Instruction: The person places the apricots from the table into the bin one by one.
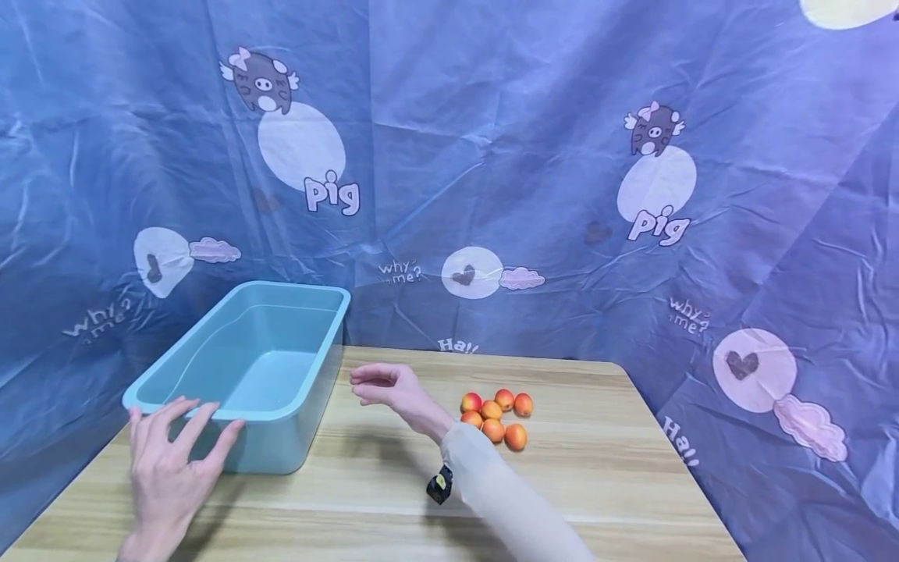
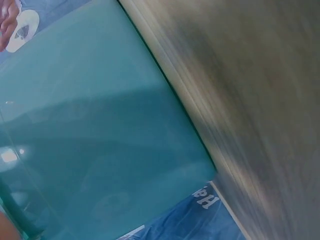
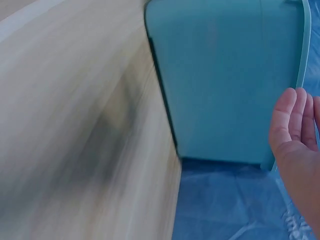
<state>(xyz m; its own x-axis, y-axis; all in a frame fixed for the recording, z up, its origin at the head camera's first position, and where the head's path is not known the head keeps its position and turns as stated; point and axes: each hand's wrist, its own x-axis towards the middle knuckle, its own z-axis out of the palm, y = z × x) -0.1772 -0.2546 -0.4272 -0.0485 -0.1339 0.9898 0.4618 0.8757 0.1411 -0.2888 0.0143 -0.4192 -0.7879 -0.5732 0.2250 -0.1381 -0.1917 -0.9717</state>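
A light blue plastic bin [image 1: 265, 449] stands at the left of the table. My left hand [image 1: 168, 460] is at its near rim with fingers spread; whether they touch the rim I cannot tell. In the left wrist view the bin's wall [image 2: 105, 125] fills much of the picture. To the right of the bin hovers my right hand [image 1: 393, 390], fingers loosely bent and nothing seen in them. The right wrist view has that hand [image 3: 297, 130] in front of the bin's rim. Several small orange-red fruits [image 1: 492, 410], like apricots, lie beyond my right forearm.
The wood-patterned table [image 1: 618, 468] ends at a back edge against a blue cloth [image 1: 562, 179] printed with pigs and clouds. The cloth also hangs along both sides. A black device [image 1: 440, 485] is strapped at my right wrist.
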